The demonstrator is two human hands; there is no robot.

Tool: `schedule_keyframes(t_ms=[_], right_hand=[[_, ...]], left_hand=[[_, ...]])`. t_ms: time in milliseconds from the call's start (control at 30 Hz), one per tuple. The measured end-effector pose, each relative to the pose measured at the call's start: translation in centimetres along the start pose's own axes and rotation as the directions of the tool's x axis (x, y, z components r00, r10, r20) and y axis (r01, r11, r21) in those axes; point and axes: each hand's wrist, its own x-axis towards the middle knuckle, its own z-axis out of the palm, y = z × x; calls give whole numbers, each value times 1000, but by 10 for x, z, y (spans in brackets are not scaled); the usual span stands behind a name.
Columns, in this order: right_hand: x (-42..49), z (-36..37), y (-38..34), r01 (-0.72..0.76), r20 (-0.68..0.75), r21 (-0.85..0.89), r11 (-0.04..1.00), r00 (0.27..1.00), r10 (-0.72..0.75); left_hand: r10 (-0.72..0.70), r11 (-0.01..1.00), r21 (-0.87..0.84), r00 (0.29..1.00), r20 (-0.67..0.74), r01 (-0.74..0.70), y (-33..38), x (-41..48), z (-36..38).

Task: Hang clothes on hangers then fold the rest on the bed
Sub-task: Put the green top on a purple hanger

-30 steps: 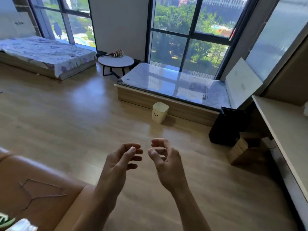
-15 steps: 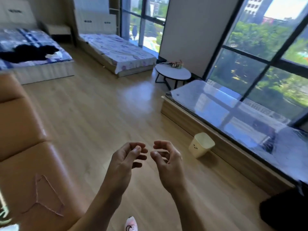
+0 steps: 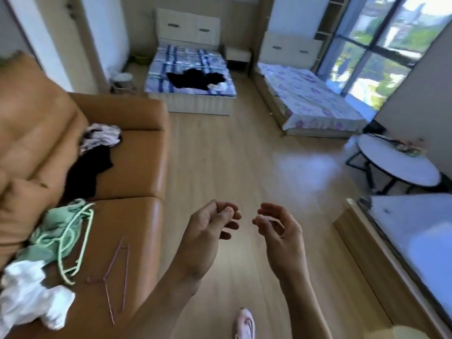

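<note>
Sofa [image 3: 137, 167] on my left carries the heap: black garment [image 3: 90, 170] by its back edge, green garment [image 3: 49, 231] and white garment [image 3: 29, 297] at the near end, all crumpled. The bed [image 3: 190, 59] at the far wall holds more dark clothes [image 3: 193, 79]. Risk, I'd say: the green hangers [image 3: 73, 241] lie tangled in the green cloth, so lifting one could drag everything floorward. The thin wire hanger [image 3: 117, 272] near the seat's front edge looks easy to bend. Left hand [image 3: 208, 231] and right hand [image 3: 281, 236] hover over the floor, each grip loosely curled, holding nothing.
</note>
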Motion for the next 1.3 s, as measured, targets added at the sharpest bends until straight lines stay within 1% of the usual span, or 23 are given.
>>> schedule_keyframes(t_ms=[133,233,333,433,600,700,867,967,1100,1200,1267,1300], right_hand=[[89,37,9,54,208,40,998,976,-61],[149,68,4,119,391,50,992,911,-130],[194,101,-8,142,553,64,988,819,-154],[229,142,-11,137,659,84,987,735,-158],[254,228,-7,128,813,88,988,564,-145],[265,294,-4,151,863,73,986,486,-138],[292,414,-7,217,928,51,975,350,-127],[306,471,-11,233,946,44,971,302,-115],[311,538,-2,260,982,-28,965,186,-22],[298,590,18,282,994,-97,955,79,77],[283,622,33,319,993,-103,942,-22,116],[275,638,43,345,986,-106,932,-84,144]], left_hand=[[29,999,-22,980,-197,-35,-7,61,-5],[61,997,-30,930,-363,-77,-3,102,-15],[73,991,-56,851,-520,-120,5,130,-29],[53,987,-81,762,-645,-137,10,150,-47],[12,981,-108,611,-792,-159,3,181,-98],[-27,978,-136,542,-840,-161,-5,209,-147],[-83,967,-180,439,-895,-183,-10,255,-253],[-125,960,-209,381,-916,-188,-7,271,-309],[-166,951,-228,278,-946,-211,-10,277,-363],[-204,942,-245,189,-960,-228,-24,278,-391],[-240,937,-260,112,-964,-232,-40,278,-408],[-259,935,-266,60,-964,-236,-48,277,-417]])
